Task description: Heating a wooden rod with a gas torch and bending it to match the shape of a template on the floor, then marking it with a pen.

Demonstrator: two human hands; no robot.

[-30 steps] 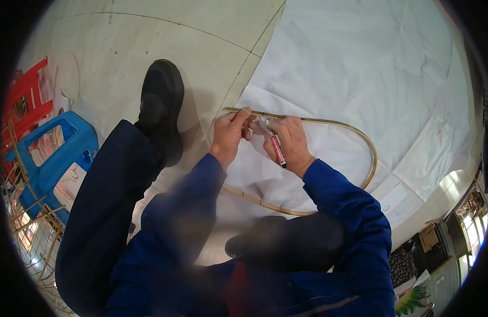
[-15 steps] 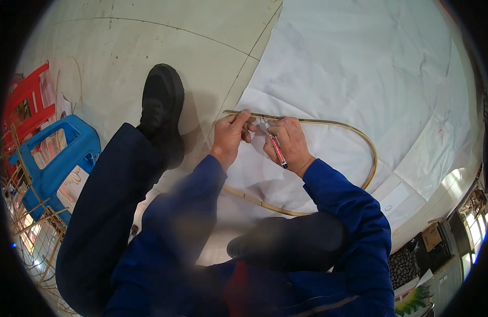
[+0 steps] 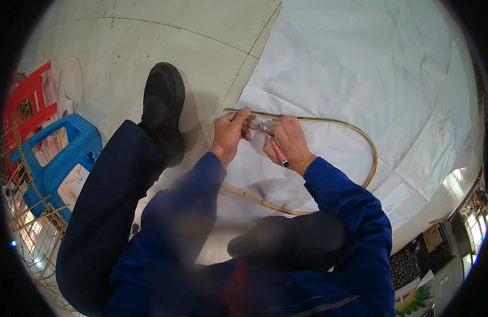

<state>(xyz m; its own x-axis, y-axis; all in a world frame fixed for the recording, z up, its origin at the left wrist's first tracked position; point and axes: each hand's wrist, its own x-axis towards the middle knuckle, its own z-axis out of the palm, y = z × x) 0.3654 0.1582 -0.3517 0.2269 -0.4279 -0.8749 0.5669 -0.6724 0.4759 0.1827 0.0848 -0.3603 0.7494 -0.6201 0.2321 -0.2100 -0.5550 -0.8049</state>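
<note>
A thin tan bamboo strip (image 3: 370, 148) curves round in a long open loop above the white sheet. Near its upper left end, my left hand (image 3: 229, 136) pinches the strip between thumb and fingers. My right hand (image 3: 292, 138) is closed round a marker pen (image 3: 277, 151) with a red label and a black end. The pen's uncapped tip sits just below the strip, between my two hands. Dark marks show on the strip's lower run. My right forearm and knee hide part of the loop.
A wrinkled white sheet (image 3: 360, 68) covers the floor to the right; pale tiles (image 3: 201, 31) lie left of it. At the left stand a blue plastic stool (image 3: 53, 153), a red stool (image 3: 27, 113) and a frame of thin strips (image 3: 43, 238). My black shoe (image 3: 163, 100) rests on the tiles.
The marker's tip has drawn slightly down, away from the strip. My left hand keeps its pinch on the strip, and the loop holds nearly the same shape.
</note>
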